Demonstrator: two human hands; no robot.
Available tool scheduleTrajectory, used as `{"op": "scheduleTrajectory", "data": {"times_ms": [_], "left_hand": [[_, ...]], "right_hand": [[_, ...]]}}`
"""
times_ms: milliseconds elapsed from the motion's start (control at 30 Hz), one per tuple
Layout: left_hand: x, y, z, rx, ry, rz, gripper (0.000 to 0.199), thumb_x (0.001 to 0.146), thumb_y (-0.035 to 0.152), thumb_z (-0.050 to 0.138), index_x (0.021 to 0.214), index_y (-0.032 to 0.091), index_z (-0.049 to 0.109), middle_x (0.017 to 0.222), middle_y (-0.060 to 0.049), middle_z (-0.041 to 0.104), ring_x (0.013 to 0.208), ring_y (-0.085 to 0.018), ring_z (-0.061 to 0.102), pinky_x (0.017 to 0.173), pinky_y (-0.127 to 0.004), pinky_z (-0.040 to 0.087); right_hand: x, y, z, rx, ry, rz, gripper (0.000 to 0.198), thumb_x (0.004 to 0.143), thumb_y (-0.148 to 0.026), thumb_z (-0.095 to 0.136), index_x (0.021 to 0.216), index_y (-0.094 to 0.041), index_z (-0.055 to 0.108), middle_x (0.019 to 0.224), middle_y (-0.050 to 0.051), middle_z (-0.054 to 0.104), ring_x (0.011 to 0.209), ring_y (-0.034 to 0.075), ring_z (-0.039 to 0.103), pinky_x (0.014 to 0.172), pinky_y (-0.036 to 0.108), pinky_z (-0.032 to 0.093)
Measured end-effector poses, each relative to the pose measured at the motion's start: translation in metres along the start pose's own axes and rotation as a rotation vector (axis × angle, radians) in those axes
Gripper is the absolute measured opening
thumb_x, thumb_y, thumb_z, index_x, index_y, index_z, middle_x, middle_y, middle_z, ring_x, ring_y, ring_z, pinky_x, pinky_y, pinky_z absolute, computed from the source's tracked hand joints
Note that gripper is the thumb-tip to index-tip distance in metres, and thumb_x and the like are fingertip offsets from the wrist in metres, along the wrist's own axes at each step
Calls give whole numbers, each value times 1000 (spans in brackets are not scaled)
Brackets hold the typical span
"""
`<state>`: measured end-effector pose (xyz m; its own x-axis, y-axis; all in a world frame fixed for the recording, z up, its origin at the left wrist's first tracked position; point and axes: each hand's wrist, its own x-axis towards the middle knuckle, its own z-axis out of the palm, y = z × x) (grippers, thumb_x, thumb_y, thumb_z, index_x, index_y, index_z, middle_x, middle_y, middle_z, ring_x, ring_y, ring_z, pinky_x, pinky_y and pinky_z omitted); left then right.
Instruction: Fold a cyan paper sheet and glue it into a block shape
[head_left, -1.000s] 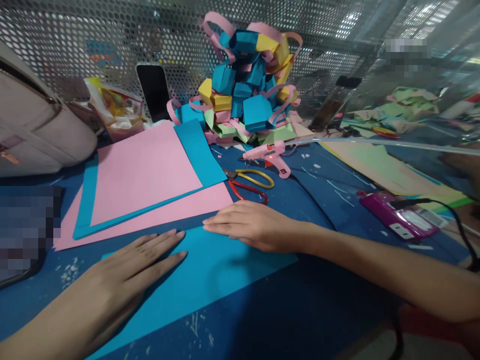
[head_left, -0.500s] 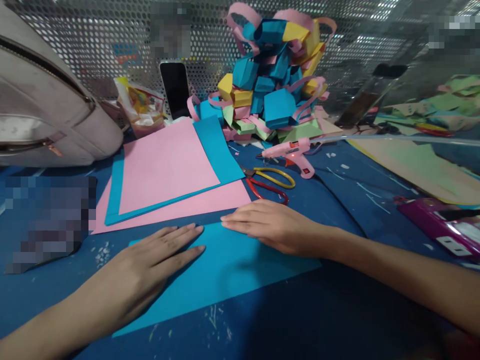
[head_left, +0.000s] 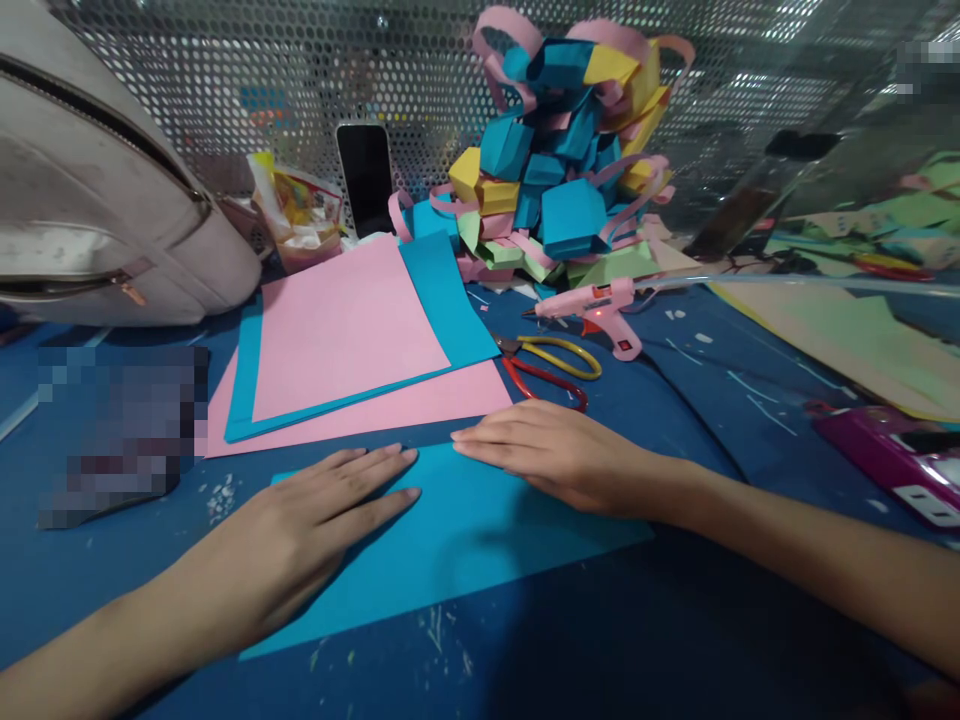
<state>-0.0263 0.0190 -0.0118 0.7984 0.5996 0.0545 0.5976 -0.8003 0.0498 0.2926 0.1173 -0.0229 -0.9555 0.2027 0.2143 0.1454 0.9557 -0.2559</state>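
Note:
A sheet of blue paper (head_left: 450, 540) lies flat on the dark blue table in front of me. My left hand (head_left: 307, 530) rests palm down on its left part, the fingers stretched out. Across the paper's upper right edge lies my right hand (head_left: 562, 455), also flat, with its fingers extended and close together. Just beyond both hands is a stack of pink paper (head_left: 345, 330) and blue paper (head_left: 454, 300). Scissors (head_left: 551, 365) with one yellow and one red handle lie behind my right hand, their blades partly under the stack.
A pink glue gun (head_left: 600, 312) with a cord lies beyond the scissors. At the back stand folded paper boxes and loops (head_left: 574, 150) and a phone (head_left: 366, 180). A bag (head_left: 112, 190) is at left, a purple power strip (head_left: 885, 460) at right.
The whole view has shifted slightly, so things appear a little further right. Both hands stay in the same place on the blue paper.

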Motion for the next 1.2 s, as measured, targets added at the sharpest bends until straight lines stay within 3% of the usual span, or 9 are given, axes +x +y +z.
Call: {"op": "scheduleTrajectory", "data": {"times_ms": [367,833,1200], "left_hand": [[3,8,-2,-171,73,-97,59,94,3,33,148,27,37,155,-2,35,141,-23,36,113,-46,38],[3,6,-8,-79,-6,-43,61,94,2,34,151,24,31,157,-4,30,143,-23,33,112,-46,39],[3,11,-6,-23,17,-64,62,94,2,33,151,28,30,157,-3,29,143,-24,32,114,-47,34]], "right_hand": [[-1,0,0,-10,-7,-4,48,99,-12,37,147,-13,37,146,12,48,134,22,42,106,44,39],[-1,0,0,-8,-1,-9,49,100,-14,37,148,-15,36,145,12,49,133,23,44,104,45,40],[1,-1,-1,-13,-4,-9,51,97,-12,38,148,-14,37,145,12,49,134,22,44,104,45,42]]}}
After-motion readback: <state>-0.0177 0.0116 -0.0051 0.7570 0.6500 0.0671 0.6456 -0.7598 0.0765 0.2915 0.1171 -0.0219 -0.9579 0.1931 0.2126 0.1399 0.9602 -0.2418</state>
